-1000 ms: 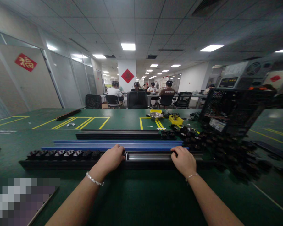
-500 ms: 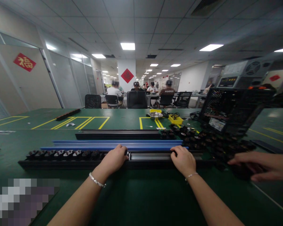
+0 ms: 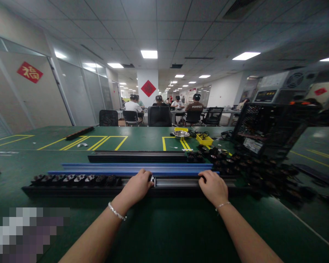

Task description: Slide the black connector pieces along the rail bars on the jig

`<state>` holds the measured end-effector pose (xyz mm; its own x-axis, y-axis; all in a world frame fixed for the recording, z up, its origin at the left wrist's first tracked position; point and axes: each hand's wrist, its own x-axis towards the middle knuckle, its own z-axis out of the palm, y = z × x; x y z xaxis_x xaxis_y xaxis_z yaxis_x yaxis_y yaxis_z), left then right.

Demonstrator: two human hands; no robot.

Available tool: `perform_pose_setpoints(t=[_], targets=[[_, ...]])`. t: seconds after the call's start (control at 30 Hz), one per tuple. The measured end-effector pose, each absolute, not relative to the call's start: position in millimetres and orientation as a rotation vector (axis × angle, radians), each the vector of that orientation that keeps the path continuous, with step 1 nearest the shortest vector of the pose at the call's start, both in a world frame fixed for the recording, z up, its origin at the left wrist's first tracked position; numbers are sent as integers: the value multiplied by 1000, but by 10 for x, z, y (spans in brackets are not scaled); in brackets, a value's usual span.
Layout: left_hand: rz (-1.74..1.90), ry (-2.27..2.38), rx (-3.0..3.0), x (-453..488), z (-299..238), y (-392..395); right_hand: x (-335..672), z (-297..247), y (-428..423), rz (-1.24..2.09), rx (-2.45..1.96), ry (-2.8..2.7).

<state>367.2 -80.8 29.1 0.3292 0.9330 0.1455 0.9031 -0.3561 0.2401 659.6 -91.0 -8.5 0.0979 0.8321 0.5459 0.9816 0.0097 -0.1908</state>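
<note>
The black rail lies parallel to the table's near edge; left hand and right hand rest on it, fingers curled over, possibly clamping it, though I cannot tell

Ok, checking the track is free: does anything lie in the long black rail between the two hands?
Nothing visible does. Between the left hand and the right hand the long black rail shows a bare channel; the row of small black parts lies left of both.
</note>
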Motion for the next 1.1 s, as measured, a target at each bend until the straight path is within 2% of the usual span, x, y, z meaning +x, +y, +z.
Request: perform_pose_setpoints(t=[1.1], targets=[[539,1633,2392,3779,210,-812,6595,-67,-917,-360,-1879,-1789]])
